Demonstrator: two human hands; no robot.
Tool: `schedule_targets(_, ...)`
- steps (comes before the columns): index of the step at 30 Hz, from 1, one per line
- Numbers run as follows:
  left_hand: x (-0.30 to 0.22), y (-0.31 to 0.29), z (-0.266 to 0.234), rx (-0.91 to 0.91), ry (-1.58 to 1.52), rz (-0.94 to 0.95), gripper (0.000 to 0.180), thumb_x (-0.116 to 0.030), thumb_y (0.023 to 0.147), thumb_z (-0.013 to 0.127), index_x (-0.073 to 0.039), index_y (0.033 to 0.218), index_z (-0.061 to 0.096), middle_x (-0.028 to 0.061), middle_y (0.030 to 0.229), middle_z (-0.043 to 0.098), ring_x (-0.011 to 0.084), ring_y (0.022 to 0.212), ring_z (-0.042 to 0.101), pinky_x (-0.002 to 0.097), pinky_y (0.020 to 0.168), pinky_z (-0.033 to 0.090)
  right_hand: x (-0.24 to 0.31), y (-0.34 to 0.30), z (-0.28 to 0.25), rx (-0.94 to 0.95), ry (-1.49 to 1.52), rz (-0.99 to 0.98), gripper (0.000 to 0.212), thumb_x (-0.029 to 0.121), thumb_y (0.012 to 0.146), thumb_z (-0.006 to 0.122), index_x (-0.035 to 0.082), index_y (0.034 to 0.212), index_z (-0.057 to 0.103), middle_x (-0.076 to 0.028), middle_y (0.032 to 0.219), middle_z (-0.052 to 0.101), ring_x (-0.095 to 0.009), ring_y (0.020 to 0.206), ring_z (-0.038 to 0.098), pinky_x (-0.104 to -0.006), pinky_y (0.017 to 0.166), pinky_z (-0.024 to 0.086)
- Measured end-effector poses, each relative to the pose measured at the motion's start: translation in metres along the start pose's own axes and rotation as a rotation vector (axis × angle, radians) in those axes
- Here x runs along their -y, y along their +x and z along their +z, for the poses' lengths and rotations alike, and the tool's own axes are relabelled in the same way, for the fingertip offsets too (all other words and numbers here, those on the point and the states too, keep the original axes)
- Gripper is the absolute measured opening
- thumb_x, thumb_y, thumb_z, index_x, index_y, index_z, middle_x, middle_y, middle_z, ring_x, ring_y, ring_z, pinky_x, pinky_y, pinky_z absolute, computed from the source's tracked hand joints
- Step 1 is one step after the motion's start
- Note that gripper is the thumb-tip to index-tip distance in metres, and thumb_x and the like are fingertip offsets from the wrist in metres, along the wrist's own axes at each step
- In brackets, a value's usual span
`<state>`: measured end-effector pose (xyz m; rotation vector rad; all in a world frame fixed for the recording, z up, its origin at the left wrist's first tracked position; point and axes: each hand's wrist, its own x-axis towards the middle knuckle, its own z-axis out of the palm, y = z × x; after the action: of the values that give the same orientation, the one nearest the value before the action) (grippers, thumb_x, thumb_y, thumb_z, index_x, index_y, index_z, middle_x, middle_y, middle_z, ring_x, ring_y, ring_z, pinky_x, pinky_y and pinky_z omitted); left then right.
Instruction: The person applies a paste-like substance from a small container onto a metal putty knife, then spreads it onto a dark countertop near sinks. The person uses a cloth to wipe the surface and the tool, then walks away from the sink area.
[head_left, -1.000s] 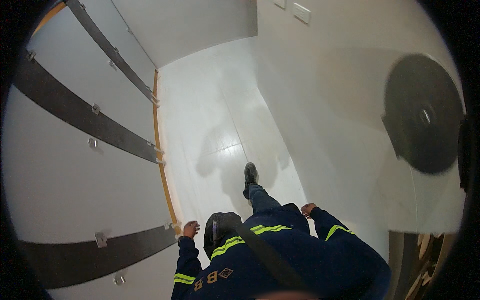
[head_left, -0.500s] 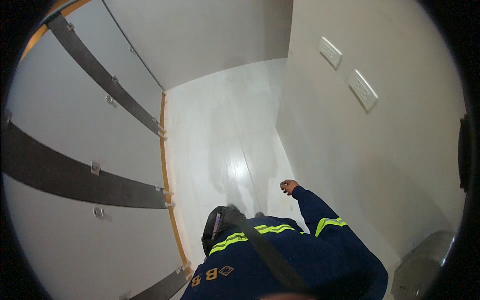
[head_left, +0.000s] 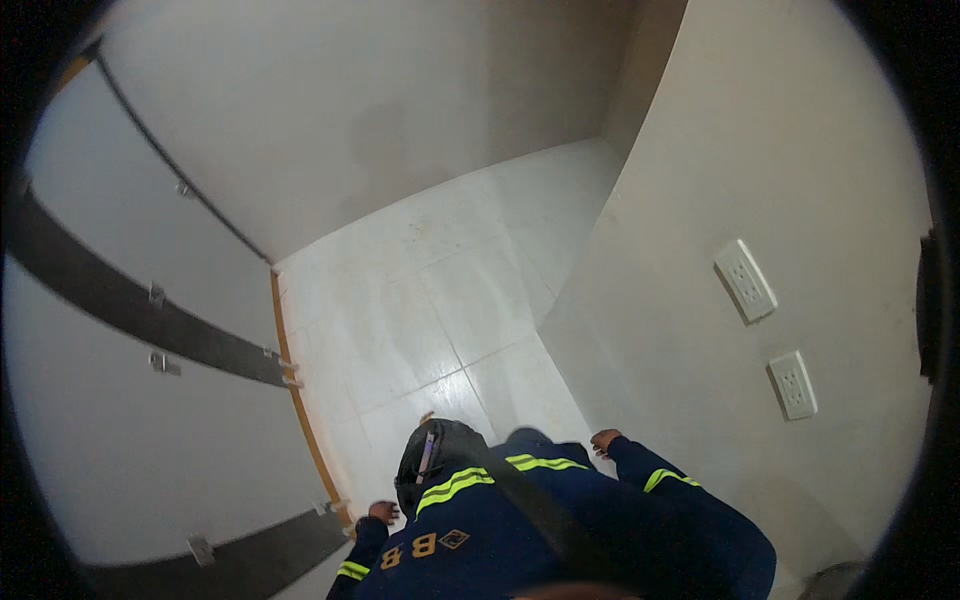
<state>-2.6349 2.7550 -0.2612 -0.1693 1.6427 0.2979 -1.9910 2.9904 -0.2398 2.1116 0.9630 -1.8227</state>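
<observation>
My left hand [head_left: 382,512] hangs low at my left side, near the foot of the stall partitions. Its fingers are apart and nothing shows in them. On the other side, my right hand [head_left: 605,441] hangs beside the right wall with loosely bent fingers and no object visible. Both arms wear dark blue sleeves with yellow-green reflective bands. A black bag [head_left: 432,455] sits at my left front on a dark strap [head_left: 535,510] across my jacket, a pale slim item in its pocket. One dark shoe [head_left: 527,436] shows partly past my jacket.
Grey stall doors [head_left: 110,270] with metal latches and dark posts line the left. A beige wall [head_left: 680,300] with two white outlets [head_left: 746,281] stands right. Pale floor tiles [head_left: 440,300] run to the far wall [head_left: 330,120]. A rounded metallic thing [head_left: 835,580] shows lower right.
I have moved forward along the passage; the outlets and stall doors sit lower in view. My left hand has come into view, and my right hand has swung back toward my body.
</observation>
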Motion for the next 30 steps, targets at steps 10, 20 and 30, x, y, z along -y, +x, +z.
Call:
schedule_targets(10, -0.473, -0.075, 0.072, -0.105, 0.232, 0.707, 0.029, -0.030, 0.089, 0.052, -0.010, 0.110, 0.056, 0.0089, 0.101, 0.065, 0.0213, 0.089, 0.063, 0.0371, 0.071, 0.048, 0.292, 0.106, -0.081, -0.232, 0.062, -0.498, 0.034, 0.032, 0.079, 0.059, 0.001, 0.092, 0.065, -0.011, 0.079, 0.067, -0.022, 0.070, 0.065, -0.0328, 0.065, 0.053)
schedule_targets(20, -0.625, -0.032, 0.150, 0.020, 0.713, 0.546, 0.028, -0.024, 0.088, 0.054, -0.006, 0.109, 0.057, 0.0087, 0.095, 0.065, 0.0199, 0.082, 0.064, 0.0334, 0.062, 0.050, 0.599, 0.180, -0.192, -0.271, -0.233, -0.756, 0.022, 0.030, 0.077, 0.062, 0.013, 0.089, 0.066, -0.005, 0.079, 0.065, -0.020, 0.067, 0.061, -0.0335, 0.060, 0.050)
schedule_targets(30, -0.761, -0.062, 0.200, 0.100, 0.923, 0.552, 0.028, -0.025, 0.089, 0.054, -0.006, 0.108, 0.057, 0.0088, 0.096, 0.065, 0.0203, 0.083, 0.064, 0.0337, 0.064, 0.050, 0.548, 0.137, -0.230, -0.482, 0.166, -0.470, 0.033, 0.036, 0.081, 0.061, 0.007, 0.097, 0.065, -0.010, 0.083, 0.066, -0.019, 0.067, 0.064, -0.0334, 0.064, 0.051)
